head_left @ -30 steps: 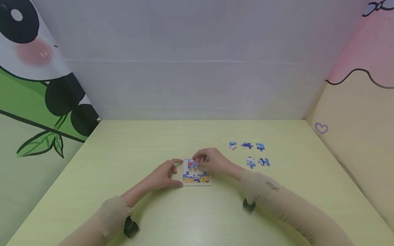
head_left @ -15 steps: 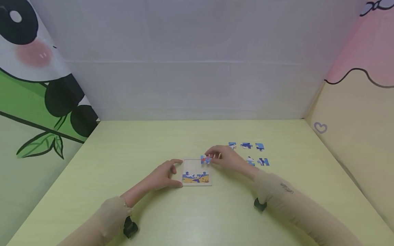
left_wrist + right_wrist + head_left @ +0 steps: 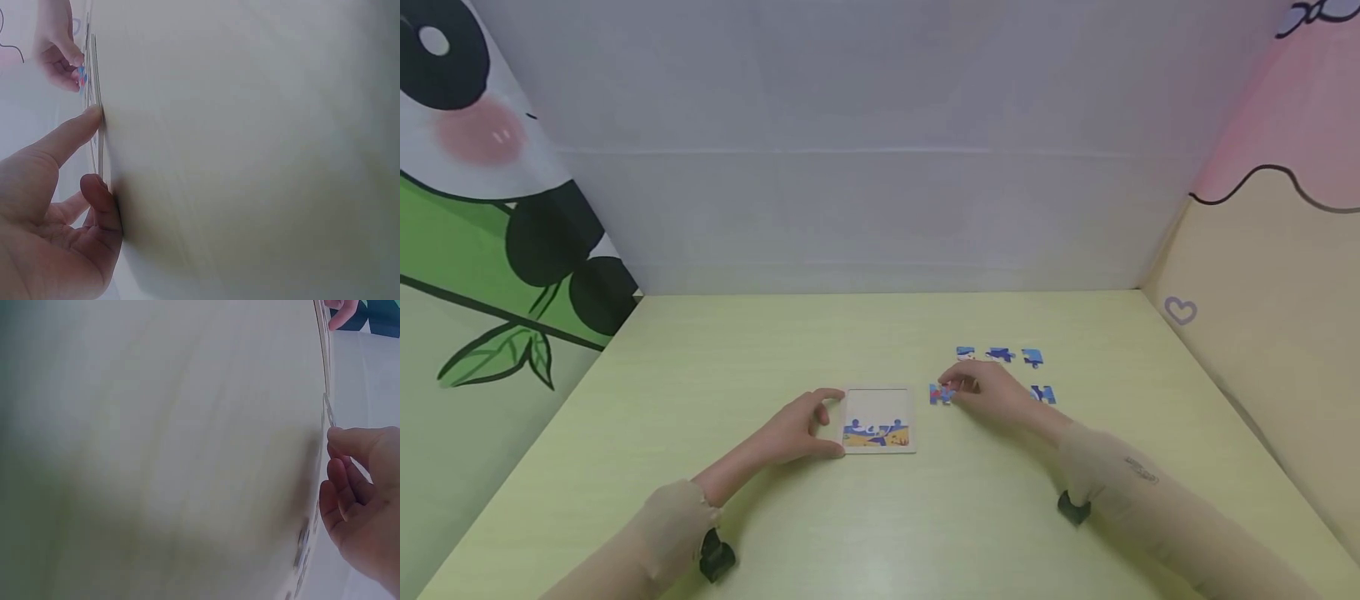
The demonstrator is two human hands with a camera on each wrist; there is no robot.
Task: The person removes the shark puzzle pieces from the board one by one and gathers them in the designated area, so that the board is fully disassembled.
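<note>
A small square puzzle tray point(image 3: 880, 403) lies on the table, its lower part filled with sand-and-sea pieces and its upper part bare. My left hand point(image 3: 801, 427) rests against the tray's left edge, thumb near the front corner and a finger near the back one. In the left wrist view, the thumb and fingers of the left hand point(image 3: 69, 206) touch the thin edge. To the right of the tray, my right hand point(image 3: 988, 392) pinches a blue and red puzzle piece point(image 3: 937, 394) by its right side. The right wrist view shows that piece point(image 3: 329, 411) edge-on at the fingertips.
Behind the right hand lie a white and blue piece point(image 3: 966, 352), a dark blue piece point(image 3: 1000, 354) and a light blue piece point(image 3: 1032, 357). Another piece point(image 3: 1043, 394) shows beside the right wrist. A pale wall point(image 3: 880, 217) bounds the table's back.
My right hand has carried the blue and red piece from over the tray's upper part to the table on the right. It now covers one loose piece. The left hand has stayed put.
</note>
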